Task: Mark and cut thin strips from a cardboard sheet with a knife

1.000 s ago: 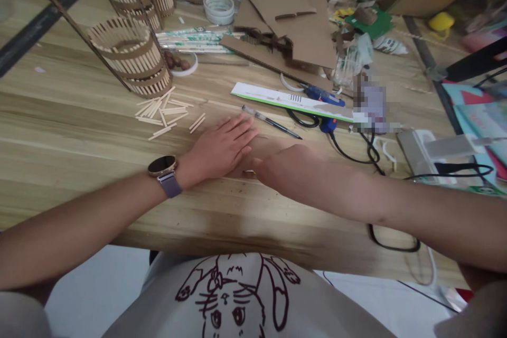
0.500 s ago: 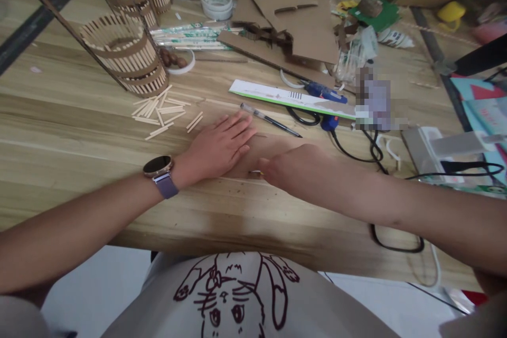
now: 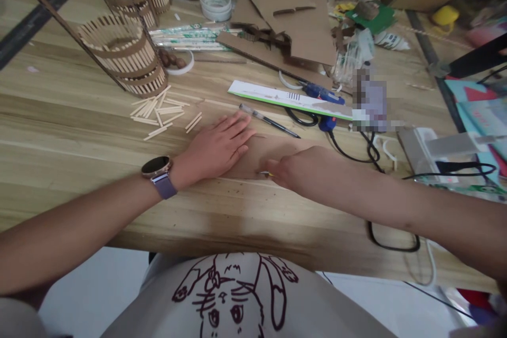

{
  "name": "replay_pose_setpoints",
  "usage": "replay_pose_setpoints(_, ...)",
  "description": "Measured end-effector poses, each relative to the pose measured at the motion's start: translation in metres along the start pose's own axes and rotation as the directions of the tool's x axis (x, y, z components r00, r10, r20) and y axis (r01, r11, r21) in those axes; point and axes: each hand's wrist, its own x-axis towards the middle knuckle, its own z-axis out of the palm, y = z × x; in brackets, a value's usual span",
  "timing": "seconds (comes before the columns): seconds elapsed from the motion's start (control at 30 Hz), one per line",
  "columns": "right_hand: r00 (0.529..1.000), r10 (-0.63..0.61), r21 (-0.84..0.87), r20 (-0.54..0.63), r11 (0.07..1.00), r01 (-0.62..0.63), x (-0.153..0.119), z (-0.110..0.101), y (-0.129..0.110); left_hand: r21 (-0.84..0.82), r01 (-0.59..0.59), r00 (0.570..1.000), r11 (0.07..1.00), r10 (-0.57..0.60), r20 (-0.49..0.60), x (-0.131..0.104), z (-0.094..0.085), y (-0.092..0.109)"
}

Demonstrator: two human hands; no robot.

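A flat piece of brown cardboard (image 3: 253,156) lies on the wooden table in front of me. My left hand (image 3: 219,148) presses flat on its left part, fingers stretched out. Over its right part is my right hand (image 3: 297,166), closed around a small utility knife (image 3: 270,174). Only a bit of yellow and the thin blade show at the fingertips; the rest of the knife is hidden in the hand. The blade points left, close to the cardboard's near edge. Just beyond my left fingertips lies a black pen (image 3: 273,122). Tiny dark crumbs are scattered on the near side.
Short wooden sticks (image 3: 158,111) lie loose at the left, beside a round stick-and-cardboard basket (image 3: 127,58). A white ruler-like strip (image 3: 285,96) and a blue glue gun (image 3: 325,94) with its black cord are farther back. Cardboard sheets (image 3: 309,37) and tape rolls (image 3: 216,5) stand behind.
My right hand has moved slightly to the right with the knife, along the cardboard's near edge. My left hand stays flat in place.
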Motion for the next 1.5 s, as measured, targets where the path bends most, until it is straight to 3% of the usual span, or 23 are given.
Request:
replay_pose_setpoints(0.37,1.000,0.015,0.011,0.026,1.000,-0.015,-0.018,-0.004,0.008,0.024,-0.003,0.999,1.000,0.004,-0.033,-0.001,0.002,-0.001)
replay_pose_setpoints(0.57,0.973,0.148,-0.046,0.176,0.989,-0.143,-0.045,0.010,0.031,-0.012,0.003,1.000,1.000,-0.004,-0.026,-0.001,0.003,0.000)
replay_pose_setpoints(0.77,0.981,0.133,0.044,0.143,0.989,-0.141,-0.061,0.013,0.052,0.017,0.004,1.000,1.000,-0.004,-0.029,-0.001,0.005,0.001)
replay_pose_setpoints(0.87,0.990,0.134,0.085,0.052,0.987,-0.138,-0.051,0.005,0.041,0.036,0.006,0.999,0.999,-0.004,-0.034,-0.001,0.006,0.001)
replay_pose_setpoints(0.97,0.997,0.065,0.118,-0.041,0.991,-0.060,-0.025,-0.006,0.015,0.040,0.006,0.999,0.999,-0.004,-0.037,-0.001,0.005,0.001)
replay_pose_setpoints(1.17,0.995,0.063,0.021,0.083,0.998,-0.065,0.019,-0.025,-0.024,0.004,0.007,0.999,1.000,-0.007,-0.045,-0.001,0.004,0.002)
replay_pose_setpoints(1.5,0.991,0.064,0.033,0.119,0.997,-0.068,0.022,-0.033,-0.024,-0.022,-0.005,0.998,1.000,0.004,-0.067,0.000,0.004,0.002)
